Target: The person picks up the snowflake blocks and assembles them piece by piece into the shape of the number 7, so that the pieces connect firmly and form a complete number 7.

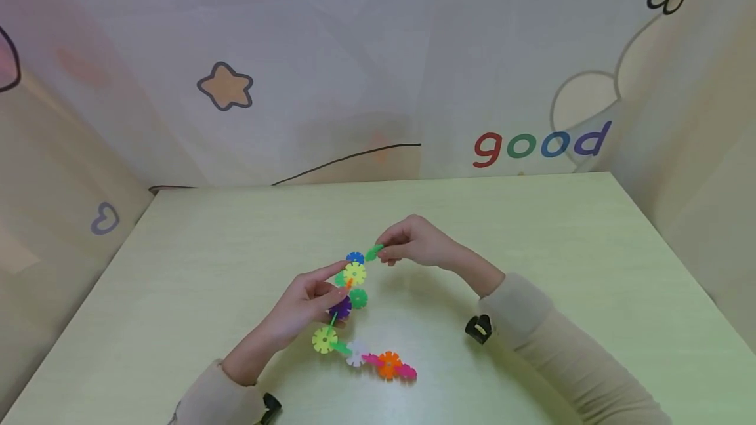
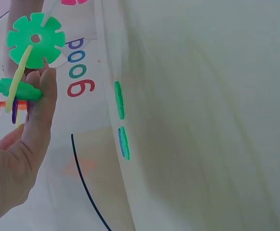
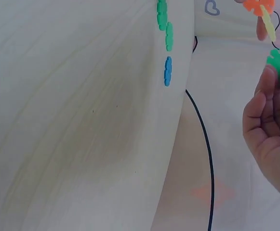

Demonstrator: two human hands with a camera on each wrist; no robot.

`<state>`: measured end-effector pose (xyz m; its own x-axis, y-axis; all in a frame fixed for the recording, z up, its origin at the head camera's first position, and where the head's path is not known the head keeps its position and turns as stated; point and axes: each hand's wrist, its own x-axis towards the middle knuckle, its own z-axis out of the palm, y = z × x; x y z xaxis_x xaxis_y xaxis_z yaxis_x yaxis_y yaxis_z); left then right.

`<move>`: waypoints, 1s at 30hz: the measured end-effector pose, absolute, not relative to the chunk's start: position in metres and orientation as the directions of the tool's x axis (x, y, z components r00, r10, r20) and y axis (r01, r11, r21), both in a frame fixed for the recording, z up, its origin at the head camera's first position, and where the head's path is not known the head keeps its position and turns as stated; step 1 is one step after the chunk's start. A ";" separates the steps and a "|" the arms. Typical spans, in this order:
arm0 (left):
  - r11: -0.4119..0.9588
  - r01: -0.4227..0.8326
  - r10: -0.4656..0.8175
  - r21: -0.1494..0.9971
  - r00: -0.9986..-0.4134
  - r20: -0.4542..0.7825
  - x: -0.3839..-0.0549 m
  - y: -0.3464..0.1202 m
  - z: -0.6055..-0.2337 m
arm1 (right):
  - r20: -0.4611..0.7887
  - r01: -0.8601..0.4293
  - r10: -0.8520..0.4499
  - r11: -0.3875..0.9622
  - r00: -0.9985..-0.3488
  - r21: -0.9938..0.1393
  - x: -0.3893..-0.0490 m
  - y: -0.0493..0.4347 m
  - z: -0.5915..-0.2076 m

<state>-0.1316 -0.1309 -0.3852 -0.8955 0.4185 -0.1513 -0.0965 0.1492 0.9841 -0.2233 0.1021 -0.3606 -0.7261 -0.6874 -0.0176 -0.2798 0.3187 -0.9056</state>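
Note:
My left hand pinches a chain of slotted plastic flower discs between thumb and fingers. At its upper end is a yellow disc; an orange one and a purple disc follow below. The chain hangs on through a lower yellow disc, a white disc and an orange disc to a pink disc. Between thumb and fingertips my right hand pinches a green disc. In the right wrist view this disc's edge is close to the yellow disc.
On the pale table, behind the chain, lie a blue disc and two loose green discs, one green disc just right of the left thumb. A printed curtain closes off the back and sides. A black device sits at the right wrist.

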 end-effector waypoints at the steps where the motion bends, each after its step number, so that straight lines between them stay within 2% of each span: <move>1: 0.152 -0.095 0.419 0.984 -0.895 -0.151 -0.132 -0.130 -0.385 | -0.012 -0.294 -0.695 0.319 -0.719 -0.901 -0.223 0.102 -0.360; 11: 0.156 -0.096 0.434 0.983 -0.887 -0.156 -0.132 -0.127 -0.383 | 0.009 -0.383 -0.753 0.324 -0.658 -0.865 -0.225 0.101 -0.358; 20: 0.153 -0.081 0.443 0.985 -0.885 -0.141 -0.132 -0.126 -0.383 | 0.040 -0.422 -0.758 0.317 -0.651 -0.849 -0.224 0.099 -0.357; 30: 0.162 -0.071 0.450 0.984 -0.882 -0.138 -0.132 -0.126 -0.382 | 0.056 -0.495 -0.803 0.309 -0.593 -0.812 -0.228 0.100 -0.356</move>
<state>-0.1316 -0.1258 -0.3822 -0.8822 0.4503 -0.1378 -0.0708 0.1625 0.9842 -0.2276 0.0998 -0.3563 -0.5932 -0.8031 0.0562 -0.4947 0.3086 -0.8125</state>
